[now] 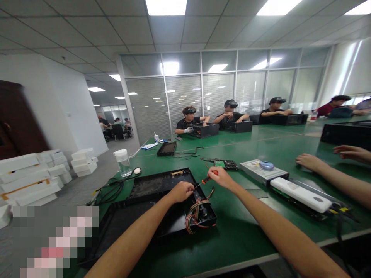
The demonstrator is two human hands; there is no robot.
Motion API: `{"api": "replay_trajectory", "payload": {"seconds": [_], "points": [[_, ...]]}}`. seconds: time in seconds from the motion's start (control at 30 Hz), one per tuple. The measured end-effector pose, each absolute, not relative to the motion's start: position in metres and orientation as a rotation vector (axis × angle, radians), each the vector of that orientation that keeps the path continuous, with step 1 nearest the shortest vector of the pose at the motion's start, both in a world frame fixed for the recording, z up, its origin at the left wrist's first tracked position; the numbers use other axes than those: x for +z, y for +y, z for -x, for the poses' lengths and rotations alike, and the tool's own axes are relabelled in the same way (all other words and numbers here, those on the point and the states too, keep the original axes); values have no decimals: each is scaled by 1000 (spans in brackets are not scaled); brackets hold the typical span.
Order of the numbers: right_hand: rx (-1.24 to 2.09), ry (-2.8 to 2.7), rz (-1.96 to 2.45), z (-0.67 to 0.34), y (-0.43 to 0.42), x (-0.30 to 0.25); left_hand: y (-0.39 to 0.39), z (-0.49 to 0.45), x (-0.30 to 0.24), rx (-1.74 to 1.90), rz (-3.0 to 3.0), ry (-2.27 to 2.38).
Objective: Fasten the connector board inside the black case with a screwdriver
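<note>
My right hand [222, 177] grips a screwdriver [206, 180] by its red and black handle, its thin shaft slanting down to the left. My left hand [181, 192] is closed, its fingertips pinched together by the screwdriver's tip; whatever they hold is too small to make out. Both hands are over the right end of an open black metal computer case [139, 210], which lies on the green table [232, 239]. Bundles of multicoloured wires [197, 210] are looped about that end of the case. My left forearm hides part of the case.
To the right lie a metal drive [255, 170] with a blue tape roll [266, 165] on it, and a white elongated device [301, 194]. A co-worker's hands [311, 161] rest beyond. A clear jar [123, 164] and black cables [111, 191] are at left. People across work on black cases.
</note>
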State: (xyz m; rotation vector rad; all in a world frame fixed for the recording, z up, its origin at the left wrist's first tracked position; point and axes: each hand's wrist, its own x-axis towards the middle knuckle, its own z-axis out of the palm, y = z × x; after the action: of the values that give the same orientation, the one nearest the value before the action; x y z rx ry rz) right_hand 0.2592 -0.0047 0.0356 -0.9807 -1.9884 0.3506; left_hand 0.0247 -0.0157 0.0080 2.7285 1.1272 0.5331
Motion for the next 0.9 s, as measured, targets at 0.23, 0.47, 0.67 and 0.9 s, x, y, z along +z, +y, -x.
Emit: {"api": "replay_trajectory", "payload": {"seconds": [0.23,0.47,0.67,0.9], "points": [[290,-2042,977,-257,-13,43,-16,-25,7,528,-2742,1127],[136,-2149,1052,-259,-21,49,-15,-25,7,515,-2757,1120],[-393,-2328,1333,-229,-59,81,-15,-26,6,542,-2760,1106],[-450,-2524,1433,-181,-73,120,-14,-27,3,551,-2746,1170]]}}
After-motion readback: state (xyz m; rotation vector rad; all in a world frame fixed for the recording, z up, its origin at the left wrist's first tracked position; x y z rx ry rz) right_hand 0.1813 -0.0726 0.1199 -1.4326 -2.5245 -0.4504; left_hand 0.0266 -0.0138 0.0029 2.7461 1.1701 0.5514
